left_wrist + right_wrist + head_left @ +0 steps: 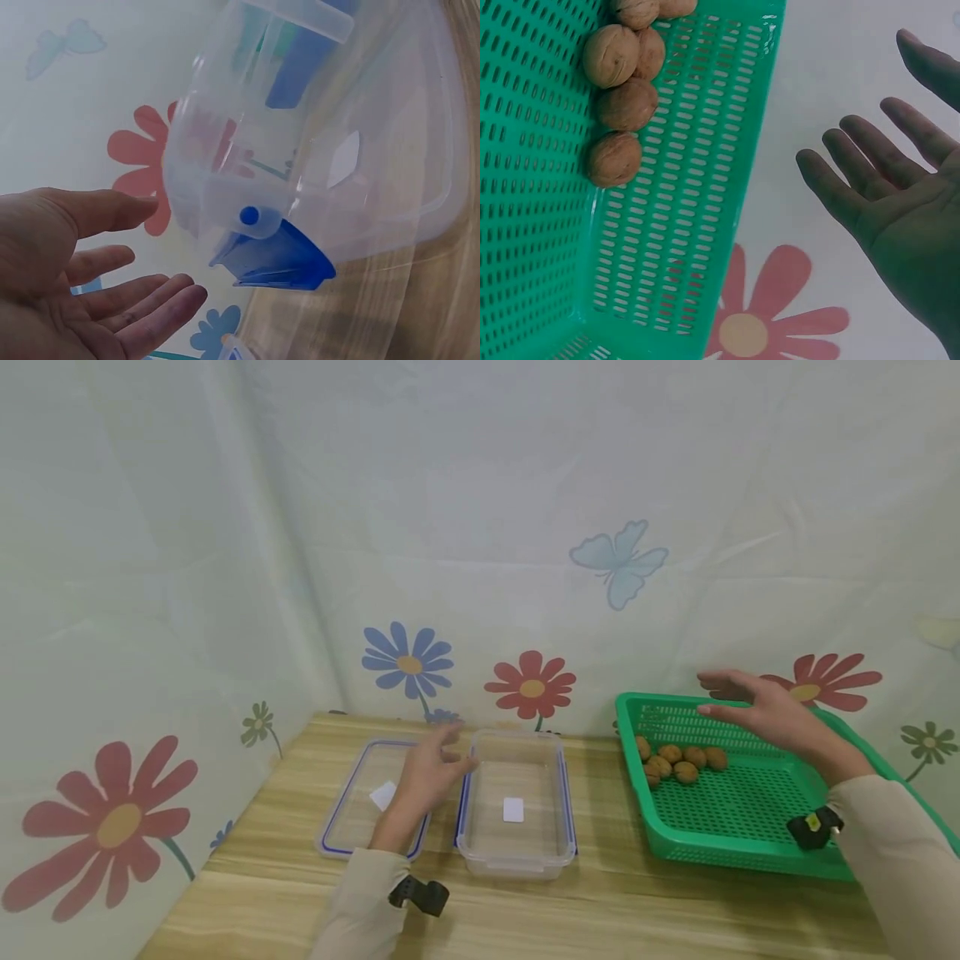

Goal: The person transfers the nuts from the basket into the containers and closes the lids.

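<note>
My left hand (431,770) hovers with loosely spread fingers between a clear lid and a clear plastic container (517,852), holding nothing. In the left wrist view, a blue side clip (281,259) hangs on the container near the fingertips. The lid (337,806), edged with a blue seal, lies flat to the container's left. My right hand (772,714) is raised above the green basket (660,839), fingers extended and thumb apart, with nothing in it. Several walnuts (686,771) sit in the basket's left part; the right wrist view shows them (626,105) bunched along one side.
A wood-grain table (600,906) carries everything. Behind it hangs a pale curtain (465,527) printed with flowers and a butterfly. White labels mark the lid and the container (513,810). The basket's back rim stands close to the curtain.
</note>
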`<state>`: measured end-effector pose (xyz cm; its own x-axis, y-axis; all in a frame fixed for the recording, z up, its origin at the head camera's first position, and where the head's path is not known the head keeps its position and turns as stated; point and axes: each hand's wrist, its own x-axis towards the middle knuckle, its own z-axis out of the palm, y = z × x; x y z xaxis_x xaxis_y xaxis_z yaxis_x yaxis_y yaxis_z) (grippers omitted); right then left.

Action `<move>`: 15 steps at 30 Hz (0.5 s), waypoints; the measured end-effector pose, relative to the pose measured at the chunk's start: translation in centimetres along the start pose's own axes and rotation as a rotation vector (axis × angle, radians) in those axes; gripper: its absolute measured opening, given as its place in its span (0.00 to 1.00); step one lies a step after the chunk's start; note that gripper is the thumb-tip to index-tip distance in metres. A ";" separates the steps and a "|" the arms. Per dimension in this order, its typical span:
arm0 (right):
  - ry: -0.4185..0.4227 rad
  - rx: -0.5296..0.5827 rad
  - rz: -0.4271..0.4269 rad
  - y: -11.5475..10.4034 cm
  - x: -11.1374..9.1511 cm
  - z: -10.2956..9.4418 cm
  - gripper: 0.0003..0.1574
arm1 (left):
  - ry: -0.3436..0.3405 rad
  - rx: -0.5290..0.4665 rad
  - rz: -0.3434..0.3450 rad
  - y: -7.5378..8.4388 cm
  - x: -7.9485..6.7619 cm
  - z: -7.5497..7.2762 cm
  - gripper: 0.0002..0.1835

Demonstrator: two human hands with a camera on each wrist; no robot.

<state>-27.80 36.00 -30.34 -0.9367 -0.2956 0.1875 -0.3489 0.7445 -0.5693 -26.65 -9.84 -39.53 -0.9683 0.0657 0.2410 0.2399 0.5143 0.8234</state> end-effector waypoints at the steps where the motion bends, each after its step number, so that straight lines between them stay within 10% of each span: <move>1: -0.009 -0.003 0.006 0.2 0.1 0.0 0.41 | -0.004 -0.002 -0.001 -0.1 0.0 0.0 0.32; 15: -0.103 0.001 0.050 3.2 0.3 0.1 0.40 | -0.053 -0.133 -0.090 -0.9 0.1 0.7 0.30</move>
<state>-29.18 38.23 -32.15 -0.9451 -0.3179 0.0758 -0.3017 0.7592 -0.5767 -27.03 -9.67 -40.57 -0.9878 0.0709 0.1385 0.1554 0.4023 0.9022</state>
